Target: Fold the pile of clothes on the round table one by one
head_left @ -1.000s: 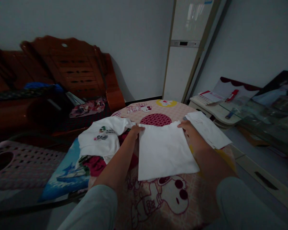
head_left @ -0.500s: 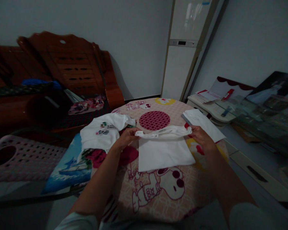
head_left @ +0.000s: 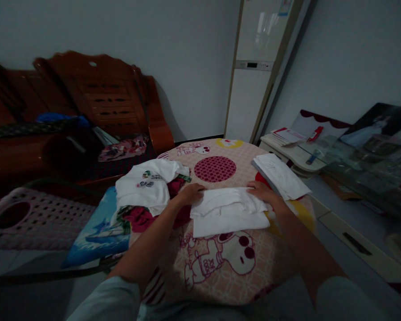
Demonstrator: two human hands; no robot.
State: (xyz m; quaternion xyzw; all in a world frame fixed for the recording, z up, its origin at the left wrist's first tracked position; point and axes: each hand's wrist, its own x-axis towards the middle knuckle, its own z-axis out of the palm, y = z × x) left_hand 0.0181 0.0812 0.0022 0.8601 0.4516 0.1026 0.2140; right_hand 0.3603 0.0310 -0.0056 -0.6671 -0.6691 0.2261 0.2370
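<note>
A white garment (head_left: 225, 218), folded in a wide strip with its upper part doubled over, lies on the round table; its exact kind is hard to tell. My left hand (head_left: 191, 195) rests at its far left corner, fingers stretched toward the cloth. On the far right corner lies my right hand (head_left: 262, 191), its fingers extended along the top edge and pressing on the fabric. Both hands look open. To the left is a loose white shirt (head_left: 143, 185) with a small dark print, on top of dark red and green patterned cloth (head_left: 140, 218).
A patterned tablecloth (head_left: 220, 285) covers the table. Folded white clothes (head_left: 282, 176) lie at its right edge. A blue picture-printed cushion or cloth (head_left: 100, 232) and a pink woven chair (head_left: 40, 223) stand left, a wooden sofa (head_left: 110, 98) behind, a glass table (head_left: 370, 156) right.
The raised edge of the white garment, pinched between both hands before, has come down over its lower part. Both hands have loosened and now rest on its far corners.
</note>
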